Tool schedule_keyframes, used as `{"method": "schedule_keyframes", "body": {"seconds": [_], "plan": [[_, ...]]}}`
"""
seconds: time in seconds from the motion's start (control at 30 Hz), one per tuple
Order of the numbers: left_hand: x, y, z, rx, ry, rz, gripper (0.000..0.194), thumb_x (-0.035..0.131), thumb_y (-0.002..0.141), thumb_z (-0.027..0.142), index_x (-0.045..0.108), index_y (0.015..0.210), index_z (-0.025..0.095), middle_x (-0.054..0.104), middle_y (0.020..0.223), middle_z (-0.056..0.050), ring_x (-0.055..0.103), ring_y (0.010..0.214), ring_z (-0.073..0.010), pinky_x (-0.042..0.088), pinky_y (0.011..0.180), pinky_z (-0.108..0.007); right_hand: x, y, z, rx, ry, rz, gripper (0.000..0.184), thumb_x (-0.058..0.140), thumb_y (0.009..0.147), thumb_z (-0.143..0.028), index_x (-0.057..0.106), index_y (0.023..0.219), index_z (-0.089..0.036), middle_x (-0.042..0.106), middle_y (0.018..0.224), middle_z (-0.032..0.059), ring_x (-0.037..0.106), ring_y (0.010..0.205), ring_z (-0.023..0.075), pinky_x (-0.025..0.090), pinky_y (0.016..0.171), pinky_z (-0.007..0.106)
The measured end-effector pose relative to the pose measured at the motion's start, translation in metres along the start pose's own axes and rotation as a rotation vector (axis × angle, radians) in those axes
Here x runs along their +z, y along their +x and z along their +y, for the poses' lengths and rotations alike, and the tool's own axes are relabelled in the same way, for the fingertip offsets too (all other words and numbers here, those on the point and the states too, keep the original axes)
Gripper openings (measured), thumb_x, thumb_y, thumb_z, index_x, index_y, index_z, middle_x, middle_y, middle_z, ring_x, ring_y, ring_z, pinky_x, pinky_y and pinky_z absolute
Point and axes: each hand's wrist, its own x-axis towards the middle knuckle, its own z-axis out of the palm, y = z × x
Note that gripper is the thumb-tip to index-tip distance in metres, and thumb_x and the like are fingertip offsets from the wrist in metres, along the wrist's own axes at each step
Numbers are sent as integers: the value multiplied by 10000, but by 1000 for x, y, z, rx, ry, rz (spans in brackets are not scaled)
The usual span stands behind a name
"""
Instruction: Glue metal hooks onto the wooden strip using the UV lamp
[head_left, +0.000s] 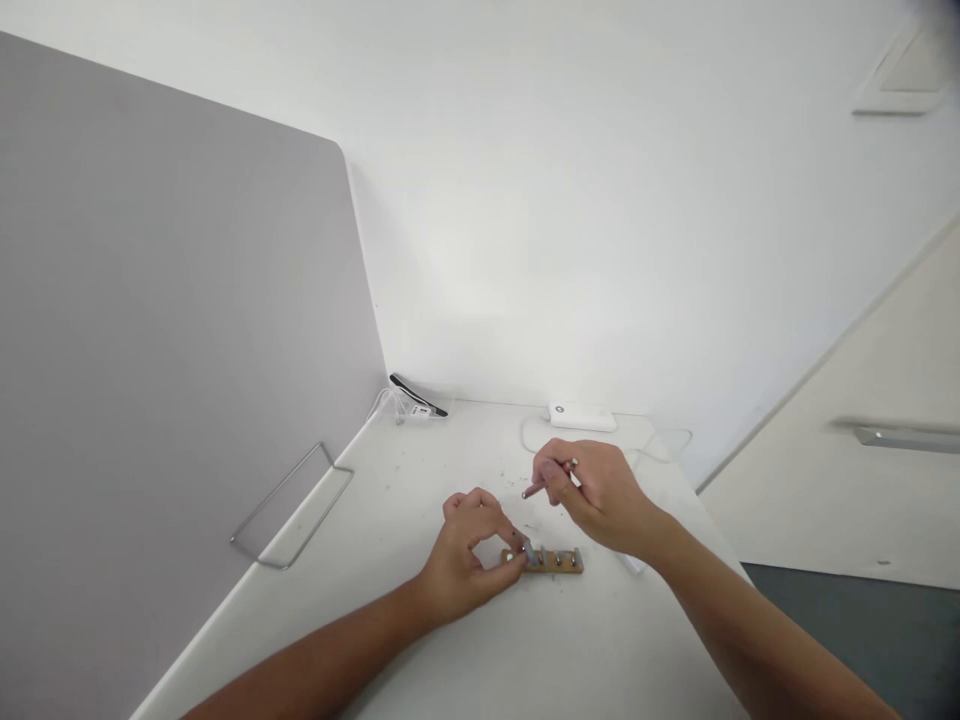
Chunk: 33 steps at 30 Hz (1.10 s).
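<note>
A small brown wooden-looking strip lies on the white table, with several small grey upright pieces and shiny metal bits along its top. My left hand is at the strip's left end, thumb and forefinger pinched on a small grey piece. Above and to the right of the strip, my right hand is closed around a thin pen-like rod. The rod's tip points left and down, apart from the strip. Its exact kind is too small to tell.
Behind my hands, a white box-shaped device with a cable stands against the wall. A black-edged object and white cables lie in the back left corner. A wire frame juts over the left edge beside a grey panel. Dark crumbs dot the table.
</note>
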Motion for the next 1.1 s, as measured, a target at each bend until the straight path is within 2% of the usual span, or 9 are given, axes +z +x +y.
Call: {"method": "schedule_keyframes", "body": {"seconds": [0.1, 0.17, 0.27, 0.33, 0.53, 0.6, 0.77, 0.93, 1.1], "plan": [[-10, 6, -3, 85, -25, -102, 122, 738, 772, 124, 693, 764, 237, 790, 787, 14, 641, 884, -221, 346, 911, -427, -7, -4, 1, 14, -93, 72, 403, 356, 1096, -432, 635, 886, -229, 726, 673, -13, 713, 669, 153, 441, 622, 241], [-19, 11, -9, 130, -96, -241, 110, 786, 753, 171, 696, 738, 232, 797, 788, 2, 656, 860, -215, 379, 901, -408, -13, -6, -2, 9, -140, 90, 406, 368, 1092, -434, 632, 866, -226, 717, 650, -12, 725, 675, 160, 435, 607, 238], [-30, 17, -22, 126, -152, -380, 89, 808, 780, 210, 729, 755, 243, 804, 800, -9, 693, 834, -199, 420, 933, -386, -22, -11, -10, -7, -171, 106, 391, 390, 1088, -420, 630, 855, -219, 701, 624, -15, 739, 691, 167, 437, 609, 242], [-32, 18, -31, 125, -150, -412, 75, 818, 793, 252, 748, 765, 253, 812, 816, -22, 704, 805, -197, 446, 946, -387, -26, -14, -14, -19, -169, 109, 371, 409, 1083, -416, 638, 868, -218, 689, 612, -21, 746, 704, 171, 447, 614, 247], [-28, 15, -48, 109, -195, -451, 126, 803, 832, 371, 800, 826, 246, 804, 804, -63, 702, 752, -200, 541, 834, -358, -32, -22, -14, -10, 18, 212, 318, 406, 1092, -382, 636, 1269, -253, 650, 634, -39, 765, 751, 156, 532, 650, 240], [-28, 14, -50, 97, -210, -455, 148, 798, 841, 383, 808, 848, 235, 804, 825, -74, 702, 770, -201, 560, 788, -338, -35, -24, -14, 8, 32, 242, 330, 410, 1093, -389, 611, 1321, -262, 620, 627, -46, 758, 729, 150, 536, 624, 231], [-28, 14, -58, 80, -245, -475, 127, 812, 846, 353, 817, 872, 229, 797, 877, -84, 716, 824, -200, 571, 781, -316, -44, -29, -17, 14, 2, 222, 321, 413, 1096, -397, 611, 1300, -248, 602, 609, -54, 750, 712, 144, 572, 684, 244], [-23, 13, -62, 7, -329, -463, 205, 814, 849, 420, 833, 892, 220, 755, 970, -99, 719, 821, -189, 552, 664, -263, -56, -36, -16, -1, -61, 185, 333, 401, 1098, -426, 663, 1183, -239, 681, 642, -29, 682, 575, 130, 534, 581, 238], [-20, 12, -64, -31, -310, -442, 259, 807, 849, 459, 836, 845, 201, 740, 871, -81, 672, 714, -155, 518, 605, -245, -67, -42, -22, -51, -84, 152, 308, 407, 1093, -417, 668, 1148, -264, 700, 669, -28, 617, 509, 114, 488, 501, 226]]}}
